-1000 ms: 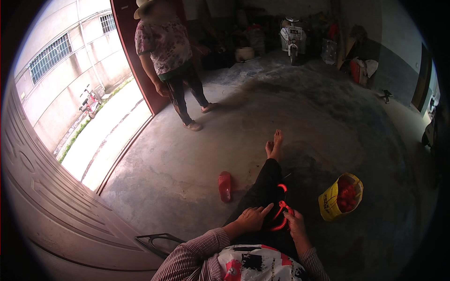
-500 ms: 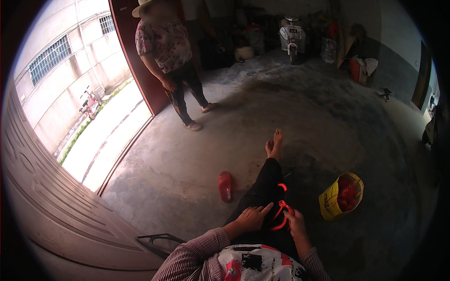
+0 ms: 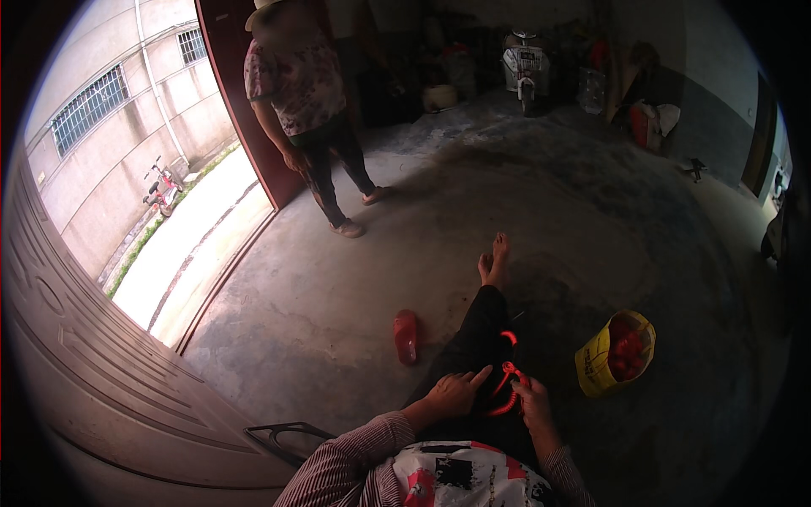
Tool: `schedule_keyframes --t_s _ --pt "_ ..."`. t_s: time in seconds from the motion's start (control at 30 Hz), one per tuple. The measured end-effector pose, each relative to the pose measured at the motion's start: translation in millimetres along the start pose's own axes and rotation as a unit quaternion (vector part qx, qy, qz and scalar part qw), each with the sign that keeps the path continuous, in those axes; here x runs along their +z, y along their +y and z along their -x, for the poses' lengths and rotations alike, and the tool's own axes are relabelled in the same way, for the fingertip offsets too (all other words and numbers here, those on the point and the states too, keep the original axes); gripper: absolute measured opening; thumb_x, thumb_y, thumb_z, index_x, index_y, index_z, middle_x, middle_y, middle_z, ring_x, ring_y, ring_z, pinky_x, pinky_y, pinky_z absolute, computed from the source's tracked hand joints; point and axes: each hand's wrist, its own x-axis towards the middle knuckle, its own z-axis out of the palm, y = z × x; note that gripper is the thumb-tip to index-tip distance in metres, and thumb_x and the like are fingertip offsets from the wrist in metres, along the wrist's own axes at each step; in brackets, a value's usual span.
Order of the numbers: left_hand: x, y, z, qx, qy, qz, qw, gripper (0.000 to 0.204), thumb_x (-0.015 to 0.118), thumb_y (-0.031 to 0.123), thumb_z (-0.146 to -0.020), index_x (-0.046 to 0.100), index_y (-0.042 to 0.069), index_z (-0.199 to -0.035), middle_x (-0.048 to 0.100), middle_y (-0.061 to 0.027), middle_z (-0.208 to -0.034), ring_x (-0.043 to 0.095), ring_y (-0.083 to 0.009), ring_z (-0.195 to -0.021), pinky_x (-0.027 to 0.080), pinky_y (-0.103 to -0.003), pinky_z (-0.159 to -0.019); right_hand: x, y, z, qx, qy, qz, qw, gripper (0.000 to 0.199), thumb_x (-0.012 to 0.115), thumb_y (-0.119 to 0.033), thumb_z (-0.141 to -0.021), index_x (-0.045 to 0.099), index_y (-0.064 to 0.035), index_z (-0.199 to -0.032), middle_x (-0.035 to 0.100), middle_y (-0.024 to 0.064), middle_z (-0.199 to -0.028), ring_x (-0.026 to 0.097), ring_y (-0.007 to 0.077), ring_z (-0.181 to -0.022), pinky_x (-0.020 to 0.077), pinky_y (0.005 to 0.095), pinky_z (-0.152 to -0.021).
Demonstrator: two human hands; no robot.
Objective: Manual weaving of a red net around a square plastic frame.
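A bright red coiled cord (image 3: 505, 409) lies in loops over my dark-trousered leg. My right hand (image 3: 532, 400) is closed on its upper end, where a small red loop or clip stands out above the fingers; its exact form is too small to tell. My left hand (image 3: 454, 392) rests on the leg just left of the cord, the index finger stretched toward it and nothing visible in the hand. Another stretch of the cord curves beyond the hands, near my knee. To the right, a yellow bag (image 3: 595, 365) stands upright on the floor with red items (image 3: 627, 351) inside.
A red slipper (image 3: 405, 338) lies left of my outstretched bare foot (image 3: 498, 253). Another person (image 3: 308, 110) stands by the open doorway at the left. A black metal frame (image 3: 283, 437) sits by my left elbow. A white scooter (image 3: 525, 72) is parked at the back.
My hands and the red coiled cord stay where they were. The standing person's head and arm have shifted slightly, and the room looks a little darker.
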Motion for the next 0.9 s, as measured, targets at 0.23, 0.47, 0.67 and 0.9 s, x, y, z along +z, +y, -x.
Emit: schedule_keyframes --t_s 0.23,0.47,0.67,0.9 --pt "-4.4 2.7 0.6 -0.017 -0.026 0.004 1.000 0.073 0.057 0.013 -0.082 0.026 0.008 -0.147 0.061 -0.0187 -0.109 0.064 -0.0357 -0.097 0.049 -0.044 -0.087 -0.1 1.2 0.0 0.000 0.002 -0.007 1.000 0.024 0.062 -0.008 -0.086 0.062 0.0014 -0.108 0.061 0.0013 -0.096 0.057 0.0091 -0.086 0.0445 0.0250 -0.080" --pt "0.2 -0.3 0.8 -0.005 -0.009 0.000 1.000 0.073 0.057 0.014 -0.081 0.026 0.007 -0.147 0.062 -0.0204 -0.109 0.064 -0.0372 -0.094 0.050 -0.045 -0.085 -2.3 6.4 -2.4 -0.005 0.004 -0.008 1.000 0.022 0.063 -0.008 -0.086 0.062 0.0012 -0.106 0.061 0.0011 -0.095 0.056 0.0086 -0.086 0.0442 0.0244 -0.080" --pt "0.6 -3.4 1.0 -0.002 0.000 -0.006 1.000 0.072 0.057 0.013 -0.081 0.027 0.007 -0.146 0.063 -0.0198 -0.108 0.065 -0.0366 -0.093 0.051 -0.045 -0.084 5.7 -2.6 0.7 0.001 -0.003 -0.010 1.000 0.023 0.061 -0.007 -0.087 0.062 0.0022 -0.108 0.064 0.0037 -0.099 0.059 0.0103 -0.090 0.0453 0.0257 -0.083" --pt "-12.3 4.3 -2.9 -0.036 -0.052 0.013 0.998 0.074 0.058 0.013 -0.081 0.025 0.010 -0.148 0.060 -0.0191 -0.114 0.062 -0.0353 -0.103 0.047 -0.043 -0.093 3.8 2.2 -5.5 -0.049 -0.034 -0.026 0.998 0.036 0.059 -0.004 -0.085 0.057 0.0042 -0.121 0.062 0.0081 -0.111 0.059 0.0148 -0.100 0.0454 0.0287 -0.090"
